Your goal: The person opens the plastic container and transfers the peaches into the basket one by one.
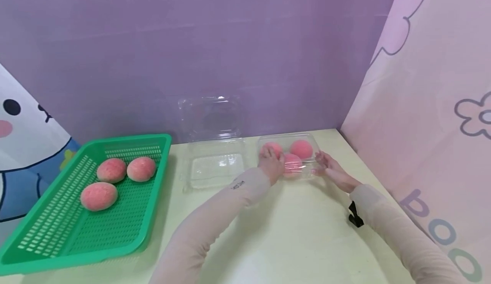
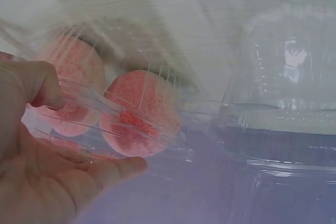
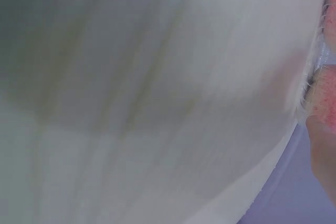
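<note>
Three pink, fuzzy, peach-like balls (image 1: pixel 301 149) sit inside a clear plastic clamshell box (image 1: pixel 287 139) near the back wall, its clear lid over them. My left hand (image 1: pixel 271 164) is at the box's left front, overlapping one ball; in the left wrist view its finger and thumb pinch the box's clear rim (image 2: pixel 84 95). At the right front corner, my right hand (image 1: pixel 337 174) holds the box edge between thumb and fingers. The right wrist view catches only a finger (image 3: pixel 323 148) against the box, beside a pink ball (image 3: pixel 324 95).
A second clear clamshell box (image 1: pixel 216 169) stands open to the left, its lid (image 1: pixel 210 120) raised against the purple wall (image 1: pixel 215 53). Farther left, a green basket (image 1: pixel 153 215) contains three more pink balls (image 1: pixel 99 196). A pink printed wall (image 1: pixel 429 117) borders the table's right side.
</note>
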Motion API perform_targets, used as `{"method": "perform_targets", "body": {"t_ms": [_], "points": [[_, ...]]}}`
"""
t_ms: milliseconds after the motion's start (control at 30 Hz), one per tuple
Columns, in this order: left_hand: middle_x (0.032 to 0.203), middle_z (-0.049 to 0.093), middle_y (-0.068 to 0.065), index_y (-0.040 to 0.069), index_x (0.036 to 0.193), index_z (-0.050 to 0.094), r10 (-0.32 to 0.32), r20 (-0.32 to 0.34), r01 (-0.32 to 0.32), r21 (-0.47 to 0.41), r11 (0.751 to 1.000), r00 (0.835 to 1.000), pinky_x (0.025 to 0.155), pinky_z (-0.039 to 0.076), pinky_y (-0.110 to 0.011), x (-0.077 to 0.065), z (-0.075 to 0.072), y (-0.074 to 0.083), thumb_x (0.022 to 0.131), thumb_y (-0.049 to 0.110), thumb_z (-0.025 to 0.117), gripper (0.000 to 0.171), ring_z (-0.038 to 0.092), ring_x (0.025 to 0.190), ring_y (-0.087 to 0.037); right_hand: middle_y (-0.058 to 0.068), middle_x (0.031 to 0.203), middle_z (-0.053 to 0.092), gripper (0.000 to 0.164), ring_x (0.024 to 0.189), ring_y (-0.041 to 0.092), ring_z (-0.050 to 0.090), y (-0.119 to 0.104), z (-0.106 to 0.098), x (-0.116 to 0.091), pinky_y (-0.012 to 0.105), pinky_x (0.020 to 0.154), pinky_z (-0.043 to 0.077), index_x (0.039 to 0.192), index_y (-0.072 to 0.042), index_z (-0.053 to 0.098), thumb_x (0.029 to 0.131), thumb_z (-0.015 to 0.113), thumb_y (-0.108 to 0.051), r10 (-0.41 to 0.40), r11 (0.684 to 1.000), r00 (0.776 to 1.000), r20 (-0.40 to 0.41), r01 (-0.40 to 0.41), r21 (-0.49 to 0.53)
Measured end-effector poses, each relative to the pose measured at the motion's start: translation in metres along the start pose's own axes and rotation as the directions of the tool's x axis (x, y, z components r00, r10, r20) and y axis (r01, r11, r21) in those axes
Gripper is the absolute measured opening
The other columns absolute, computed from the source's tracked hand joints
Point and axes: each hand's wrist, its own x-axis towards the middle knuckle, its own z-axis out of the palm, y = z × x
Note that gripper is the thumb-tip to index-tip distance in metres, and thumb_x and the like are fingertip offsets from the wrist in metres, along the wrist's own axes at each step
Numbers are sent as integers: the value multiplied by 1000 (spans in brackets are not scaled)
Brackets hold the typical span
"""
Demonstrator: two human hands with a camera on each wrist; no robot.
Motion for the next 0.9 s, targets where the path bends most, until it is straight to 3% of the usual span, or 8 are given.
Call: {"method": "perform_targets", "body": {"t_ms": [167, 433, 900], "points": [[142, 30, -29, 9, 146, 22, -1, 8, 1, -8, 1000, 1000, 104, 36, -45, 3, 3, -1, 94, 14, 44, 57, 34, 131, -39, 23, 151, 6, 86, 138, 41, 6, 1, 1, 1, 61, 108, 3, 145, 1, -3, 86, 59, -13, -4, 1000, 1000, -2, 4, -2], [141, 32, -28, 10, 146, 22, 6, 10, -7, 13, 1000, 1000, 102, 38, -44, 2, 3, -1, 95, 14, 42, 54, 36, 130, -39, 25, 150, 8, 86, 137, 43, 8, 0, 1, 1, 62, 108, 6, 145, 2, -2, 85, 58, -12, 4, 999, 1000, 0, -4, -32], [140, 33, -30, 9, 145, 25, 22, -2, -22, 17, 1000, 1000, 106, 32, -48, 6, 6, -2, 97, 15, 38, 50, 37, 129, -40, 25, 150, 7, 85, 137, 43, 8, 0, 2, 4, 61, 109, 7, 145, 1, -2, 86, 57, -10, 1, 1000, 1000, 4, -1, -27]]}}
